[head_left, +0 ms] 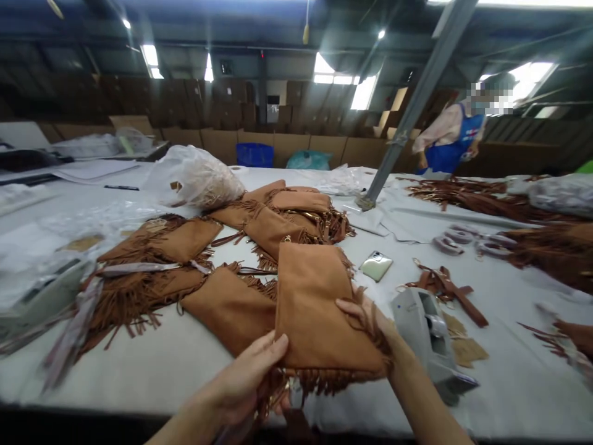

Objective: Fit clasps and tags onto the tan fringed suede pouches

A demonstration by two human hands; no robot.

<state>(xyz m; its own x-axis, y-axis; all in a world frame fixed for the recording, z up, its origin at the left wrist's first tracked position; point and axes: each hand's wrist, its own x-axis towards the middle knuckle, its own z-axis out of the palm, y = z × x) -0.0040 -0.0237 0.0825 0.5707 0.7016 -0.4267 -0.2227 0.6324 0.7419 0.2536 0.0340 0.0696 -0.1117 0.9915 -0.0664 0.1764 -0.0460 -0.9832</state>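
Observation:
A tan suede pouch with fringe (315, 309) is held flat over the white table (152, 364) near its front edge. My left hand (252, 377) grips the pouch's near left corner, thumb on top. My right hand (370, 321) holds its right edge among the fringe, fingers curled around it. Several more fringed tan pouches (231, 303) lie in a pile just beyond and to the left.
A grey tape dispenser (430, 340) stands right of my right hand, with a phone (376, 266) and brown straps (445, 287) behind it. A clear plastic bag (194, 176) sits at the back. A slanted metal post (407, 117) rises mid-table. A person in blue (454, 139) works far right.

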